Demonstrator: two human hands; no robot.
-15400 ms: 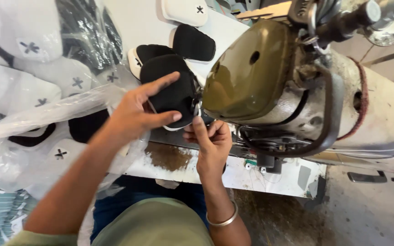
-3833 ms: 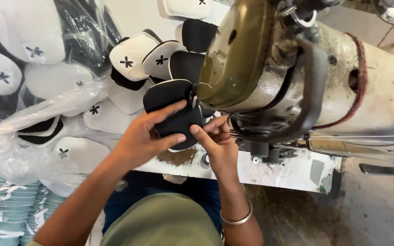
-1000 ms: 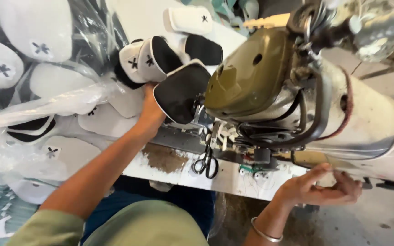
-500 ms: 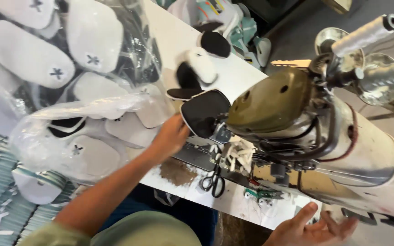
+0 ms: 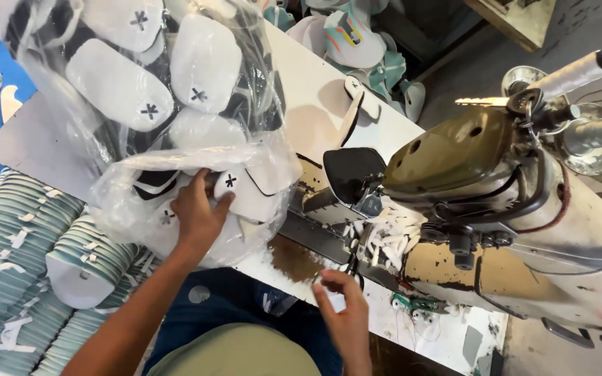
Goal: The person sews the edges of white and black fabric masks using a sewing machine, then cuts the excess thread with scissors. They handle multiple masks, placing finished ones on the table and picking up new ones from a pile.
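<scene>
Between pieces at the sewing machine: one hand picks from the bag, the other goes to the scissors

From left: stacks of pale green pieces [image 5: 15, 244], too many to count; a clear plastic bag [image 5: 141, 90] holding at least six white padded pieces with black crosses; the left hand [image 5: 198, 212], fingers spread flat on one such white piece [image 5: 242, 195] at the bag's mouth on the desk [image 5: 315, 104]; the right hand [image 5: 343, 313], fingers half-curled, touching one pair of scissors [image 5: 352, 268]; one black piece [image 5: 352, 173] under the one olive sewing machine [image 5: 496, 181]. Judged: a fresh piece is being fetched, and lifting it calls for a pinch grip
</scene>
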